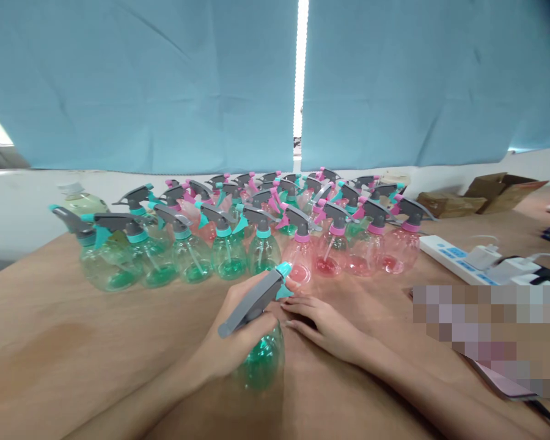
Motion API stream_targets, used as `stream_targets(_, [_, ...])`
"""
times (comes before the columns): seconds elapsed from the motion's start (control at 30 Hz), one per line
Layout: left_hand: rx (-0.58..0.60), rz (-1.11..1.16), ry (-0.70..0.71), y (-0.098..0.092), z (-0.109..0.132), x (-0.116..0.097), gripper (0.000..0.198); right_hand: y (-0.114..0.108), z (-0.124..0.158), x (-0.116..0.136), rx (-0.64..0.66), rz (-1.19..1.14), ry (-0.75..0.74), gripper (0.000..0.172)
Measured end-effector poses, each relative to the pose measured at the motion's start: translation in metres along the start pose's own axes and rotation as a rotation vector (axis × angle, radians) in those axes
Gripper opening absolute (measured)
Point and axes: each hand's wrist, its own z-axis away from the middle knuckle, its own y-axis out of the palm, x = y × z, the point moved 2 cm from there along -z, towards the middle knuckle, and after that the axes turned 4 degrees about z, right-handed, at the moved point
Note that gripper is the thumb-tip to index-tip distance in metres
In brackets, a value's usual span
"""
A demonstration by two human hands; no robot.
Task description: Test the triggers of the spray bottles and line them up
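Note:
My left hand is wrapped round a green see-through spray bottle with a grey trigger head and teal nozzle, held tilted just above the wooden table. My right hand lies flat beside it on the table, fingers stretched out toward the bottle's neck and holding nothing. Just beyond both hands stand several rows of like spray bottles: green ones with teal collars on the left, pink ones with pink collars on the right.
A white power strip with plugs and cables lies at the right. Brown cardboard pieces sit at the back right. A yellowish bottle stands at the back left. Blue curtains hang behind a white ledge.

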Motion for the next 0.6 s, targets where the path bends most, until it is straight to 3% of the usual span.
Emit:
stream_targets(0.17, [-0.047,-0.071,-0.019,-0.0003,0.0018,-0.0011,0.002,0.0008,0.0011,0.0003,0.005,0.019,0.013,0.035])
stream_targets(0.47, [-0.02,-0.008,0.034,-0.0007,-0.0014,-0.0037,0.017,0.0,0.0008,-0.0001,0.022,0.003,0.018,0.035])
stream_targets(0.6, [-0.035,-0.044,0.023,-0.002,-0.0008,-0.0022,0.015,0.0005,0.0004,-0.0013,0.023,0.004,0.008,0.035])
